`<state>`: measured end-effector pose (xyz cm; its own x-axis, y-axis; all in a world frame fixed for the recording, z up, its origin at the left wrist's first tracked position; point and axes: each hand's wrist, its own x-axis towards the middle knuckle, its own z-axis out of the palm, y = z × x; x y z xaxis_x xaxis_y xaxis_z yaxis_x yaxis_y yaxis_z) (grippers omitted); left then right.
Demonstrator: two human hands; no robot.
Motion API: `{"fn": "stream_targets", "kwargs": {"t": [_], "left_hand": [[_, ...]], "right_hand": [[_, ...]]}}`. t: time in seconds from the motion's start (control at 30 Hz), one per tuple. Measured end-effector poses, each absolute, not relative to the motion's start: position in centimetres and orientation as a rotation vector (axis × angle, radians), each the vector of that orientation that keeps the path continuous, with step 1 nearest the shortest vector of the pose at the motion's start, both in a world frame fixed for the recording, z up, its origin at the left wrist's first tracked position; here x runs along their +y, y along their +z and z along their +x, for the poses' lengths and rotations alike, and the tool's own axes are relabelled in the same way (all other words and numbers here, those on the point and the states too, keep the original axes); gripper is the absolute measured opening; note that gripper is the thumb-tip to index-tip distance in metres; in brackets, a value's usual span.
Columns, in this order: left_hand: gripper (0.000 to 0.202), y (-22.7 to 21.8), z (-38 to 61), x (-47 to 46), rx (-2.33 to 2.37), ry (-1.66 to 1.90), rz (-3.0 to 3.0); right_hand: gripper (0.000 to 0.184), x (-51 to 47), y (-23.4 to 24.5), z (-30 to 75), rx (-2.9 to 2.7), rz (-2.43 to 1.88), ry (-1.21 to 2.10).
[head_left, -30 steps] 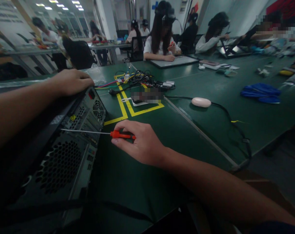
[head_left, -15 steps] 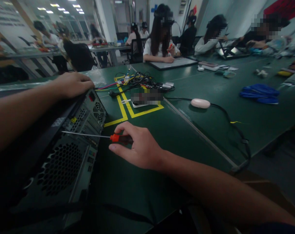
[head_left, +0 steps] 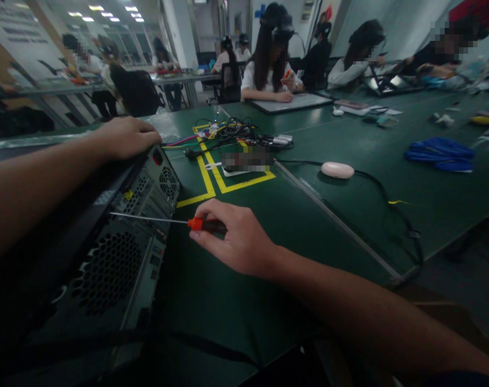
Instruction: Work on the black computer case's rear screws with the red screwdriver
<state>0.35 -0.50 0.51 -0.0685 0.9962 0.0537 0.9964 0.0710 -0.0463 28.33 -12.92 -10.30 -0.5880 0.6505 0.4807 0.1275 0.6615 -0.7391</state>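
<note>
On the left a dark computer case (head_left: pixel 69 228) stands with its metal back panel, round vents and honeycomb grille turned toward the right. My left hand (head_left: pixel 133 135) lies on the top far corner of the case, its fingers bent over the edge; their tips are partly hidden. In my right hand (head_left: pixel 242 236) is a screwdriver (head_left: pixel 195 223) with an orange and dark handle, pinched between thumb and fingers. Its long thin shaft points left across the back panel, the tip near the panel's edge. Whether the tip sits on a screw, I cannot tell.
Behind the case lies a tangle of cables (head_left: pixel 240 131) near yellow tape (head_left: pixel 244 184) on the green table (head_left: pixel 309 236). A pale pink oval object (head_left: pixel 338 170) and blue folded cloth (head_left: pixel 440 154) lie to the right. Across the table a person (head_left: pixel 268 80) works over a flat panel (head_left: pixel 292 103).
My right thumb has closed up against the orange part of the screwdriver handle. The whole view has shifted slightly; my left hand stays on the case.
</note>
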Motion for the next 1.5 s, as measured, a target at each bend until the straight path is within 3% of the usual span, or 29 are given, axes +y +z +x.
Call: {"fn": "stream_targets", "kwargs": {"t": [0.97,1.4,1.5], "left_hand": [[0.077,0.1,-0.6,0.1,-2.192,-0.027,-2.141],[0.077,0.5,0.4,-0.5,-2.253,-0.016,-2.100],[0.077,0.4,0.1,-0.4,-2.245,-0.017,-2.107]], "right_hand": [[0.015,-12.9,-9.9,28.5,-2.107,-0.602,0.836],[0.028,-13.2,-9.8,28.5,-2.099,-0.635,0.844],[0.021,-13.1,-10.0,28.5,-2.100,-0.621,0.824]]}}
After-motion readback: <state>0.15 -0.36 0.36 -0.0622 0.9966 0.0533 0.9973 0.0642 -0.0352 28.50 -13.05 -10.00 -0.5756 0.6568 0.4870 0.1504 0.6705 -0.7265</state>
